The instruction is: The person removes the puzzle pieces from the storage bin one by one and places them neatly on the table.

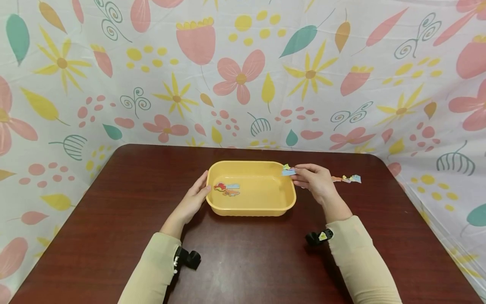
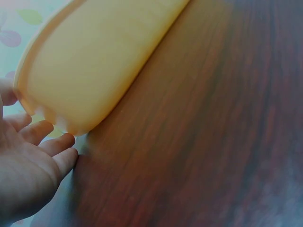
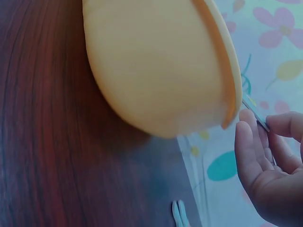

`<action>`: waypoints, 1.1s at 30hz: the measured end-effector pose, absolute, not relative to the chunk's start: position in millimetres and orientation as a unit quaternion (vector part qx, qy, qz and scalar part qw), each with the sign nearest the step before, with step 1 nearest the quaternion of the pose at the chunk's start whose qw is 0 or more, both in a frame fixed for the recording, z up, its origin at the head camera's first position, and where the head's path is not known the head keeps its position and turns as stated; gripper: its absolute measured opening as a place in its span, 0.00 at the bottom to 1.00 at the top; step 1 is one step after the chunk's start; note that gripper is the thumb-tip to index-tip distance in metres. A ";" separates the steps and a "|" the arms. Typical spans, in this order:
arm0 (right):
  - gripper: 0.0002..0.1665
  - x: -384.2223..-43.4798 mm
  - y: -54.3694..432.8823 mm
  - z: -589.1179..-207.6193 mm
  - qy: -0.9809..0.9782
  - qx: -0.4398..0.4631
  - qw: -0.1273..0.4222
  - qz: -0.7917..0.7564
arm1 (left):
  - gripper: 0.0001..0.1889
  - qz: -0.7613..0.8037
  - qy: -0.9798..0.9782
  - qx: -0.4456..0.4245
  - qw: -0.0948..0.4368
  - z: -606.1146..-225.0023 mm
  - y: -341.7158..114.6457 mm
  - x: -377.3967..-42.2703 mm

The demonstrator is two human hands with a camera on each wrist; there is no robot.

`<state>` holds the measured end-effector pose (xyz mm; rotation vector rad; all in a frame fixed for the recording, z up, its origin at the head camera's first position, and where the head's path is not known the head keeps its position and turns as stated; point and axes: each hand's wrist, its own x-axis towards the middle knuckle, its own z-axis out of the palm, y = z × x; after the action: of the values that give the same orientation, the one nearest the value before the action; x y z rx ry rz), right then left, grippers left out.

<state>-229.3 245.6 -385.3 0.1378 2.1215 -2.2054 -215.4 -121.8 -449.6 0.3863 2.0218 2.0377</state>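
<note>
A yellow plastic tub [image 1: 252,207] stands on the table. My left hand [image 1: 193,198] holds its left end, the thumb over the rim and the fingers against the outer wall, as the left wrist view also shows at the hand [image 2: 35,161]. Over the tub's right rim, my right hand [image 1: 314,181] pinches a small flat printed piece [image 1: 288,172] with blue and bright colours. In the right wrist view that piece [image 3: 255,113] appears edge-on between thumb and fingers. Inside the tub, at its left, lie several flat printed pieces [image 1: 231,193] in red, blue and orange.
More flat printed pieces [image 1: 351,179] lie on the table to the right, partly behind the right hand. The dark wooden table [image 1: 250,261] ends at the back against a flower-patterned cloth [image 1: 243,114]. Each wrist carries a small black camera [image 1: 319,237].
</note>
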 end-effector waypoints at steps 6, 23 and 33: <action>0.08 -225.0 262.1 -391.2 0.689 0.062 0.032 -0.721 | 0.31 0.696 0.695 0.130 0.123 -448.3 -121.7 -214.7; 0.09 -216.8 313.3 -403.9 0.689 0.080 0.022 -0.720 | 0.31 0.697 0.694 0.129 0.125 -447.3 -121.6 -214.4; 0.30 -214.5 336.1 -408.6 0.731 0.093 0.037 -0.675 | 0.31 0.697 0.694 0.131 0.125 -448.2 -121.4 -214.9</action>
<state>-214.5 336.1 -408.6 0.2869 2.2428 -2.0725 -214.9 -121.4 -448.2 0.3810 2.0227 2.0314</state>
